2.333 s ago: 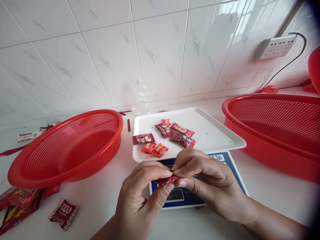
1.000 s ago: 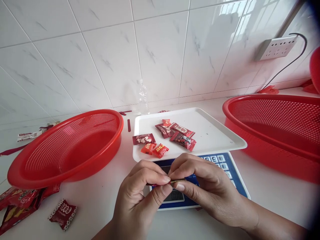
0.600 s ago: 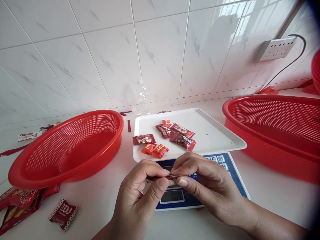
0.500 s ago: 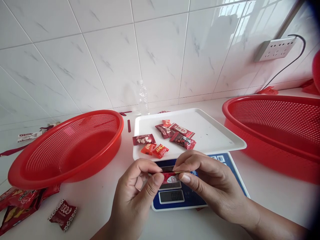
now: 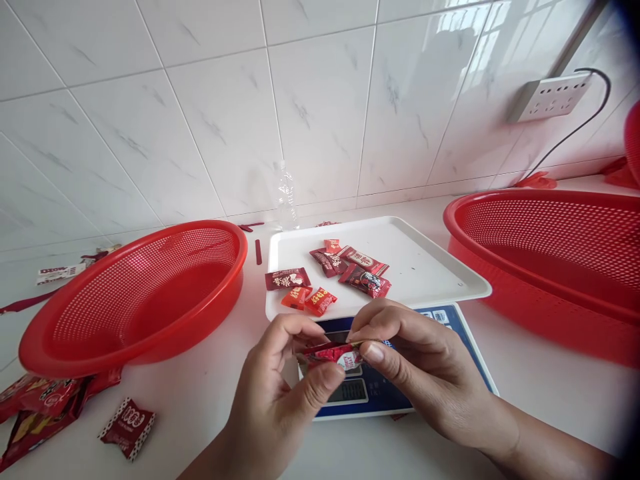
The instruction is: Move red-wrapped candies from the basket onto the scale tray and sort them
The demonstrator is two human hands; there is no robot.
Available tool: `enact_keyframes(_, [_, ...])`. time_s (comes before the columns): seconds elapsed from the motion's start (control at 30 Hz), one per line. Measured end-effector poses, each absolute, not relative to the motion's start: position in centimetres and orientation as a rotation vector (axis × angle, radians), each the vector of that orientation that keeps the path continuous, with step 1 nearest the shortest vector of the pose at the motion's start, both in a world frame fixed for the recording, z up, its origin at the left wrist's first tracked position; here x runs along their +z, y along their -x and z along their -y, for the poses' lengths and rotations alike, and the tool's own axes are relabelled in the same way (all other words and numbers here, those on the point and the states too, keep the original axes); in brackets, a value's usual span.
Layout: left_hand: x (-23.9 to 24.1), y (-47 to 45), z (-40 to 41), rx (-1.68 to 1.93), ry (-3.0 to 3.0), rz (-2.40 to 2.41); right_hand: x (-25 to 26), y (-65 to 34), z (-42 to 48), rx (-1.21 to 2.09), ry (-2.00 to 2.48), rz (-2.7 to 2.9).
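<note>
A small red and white snack packet (image 5: 331, 355) is between my hands, above the front of a blue and white digital scale (image 5: 385, 393). My right hand (image 5: 415, 367) pinches the packet's right end between thumb and fingers. Around its left end my left hand (image 5: 280, 380) is loosely curved, thumb and forefinger apart; whether the fingers behind touch it cannot be made out. Behind, a white tray (image 5: 430, 267) bears several wrapped snacks, among them a dark red packet (image 5: 367, 281) and an orange-red packet (image 5: 321, 302). My hands partly cover the scale's displays and keys.
A red perforated basket (image 5: 200, 320) stands at left, and a larger red basket (image 5: 530, 313) at right. One dark red packet (image 5: 127, 428) lies front left beside larger red bags (image 5: 55, 400). A clear bottle (image 5: 287, 200) stands by the tiled wall, with a power strip (image 5: 553, 98) at upper right.
My left thumb and forefinger have spread apart from their pinch, baring the packet's left part. My right hand keeps its pinch, nearly in place.
</note>
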State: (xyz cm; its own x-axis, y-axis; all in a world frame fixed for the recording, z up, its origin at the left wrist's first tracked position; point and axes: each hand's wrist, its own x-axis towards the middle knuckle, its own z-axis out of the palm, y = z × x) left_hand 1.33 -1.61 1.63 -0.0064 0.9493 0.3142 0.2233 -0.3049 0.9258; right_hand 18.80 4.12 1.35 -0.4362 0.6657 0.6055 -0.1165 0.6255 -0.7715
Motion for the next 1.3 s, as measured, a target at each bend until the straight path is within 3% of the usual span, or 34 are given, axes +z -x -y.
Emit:
enact_keyframes(0.37, [1.41,-1.55,1.59,1.189,-1.756,-1.242,1.60,-18.39,-4.18,1.396,0.410,2.028])
enact_keyframes(0.83, [1.68,-1.47,1.67,1.059,-1.545,-1.066,1.75,-18.58,-4.07,1.183,0.317,2.102])
enact_keyframes(1.3, [1.61,-1.67,1.68,1.097,-1.696,-1.100,1.26,-18.42,-4.32,1.192,0.388,2.147])
